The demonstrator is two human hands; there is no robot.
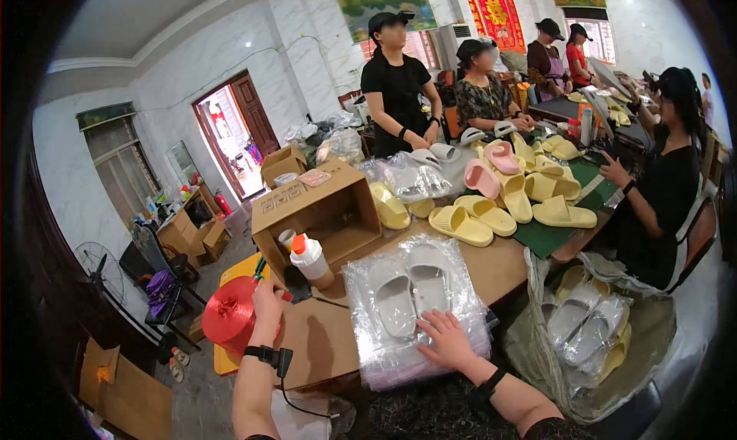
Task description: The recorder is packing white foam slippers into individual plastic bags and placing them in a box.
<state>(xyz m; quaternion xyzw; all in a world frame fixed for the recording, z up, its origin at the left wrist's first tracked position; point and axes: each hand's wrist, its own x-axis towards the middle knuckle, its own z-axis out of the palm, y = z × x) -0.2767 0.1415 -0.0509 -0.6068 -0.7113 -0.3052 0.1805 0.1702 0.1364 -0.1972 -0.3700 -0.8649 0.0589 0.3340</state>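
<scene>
A pair of pale grey slippers [394, 308] lies inside a clear plastic bag [361, 275], which rests on a stack of clear bags at the table's front edge. My right hand [449, 339] is spread flat on the bag beside the right slipper, fingers apart. At the left, my left hand [268, 300] is curled next to a large red roll of plastic twine [229, 315]. Small green and red parts show around its fingers; I cannot make out what it grips. A white bottle with an orange cap [309, 257] stands just beyond.
An open cardboard box [307, 202] sits on the table's left. Yellow slippers [461, 225] and pink slippers [482, 179] are heaped towards the back right. A large woven sack [652, 332] with bagged slippers stands at my right. Several people work around the tables.
</scene>
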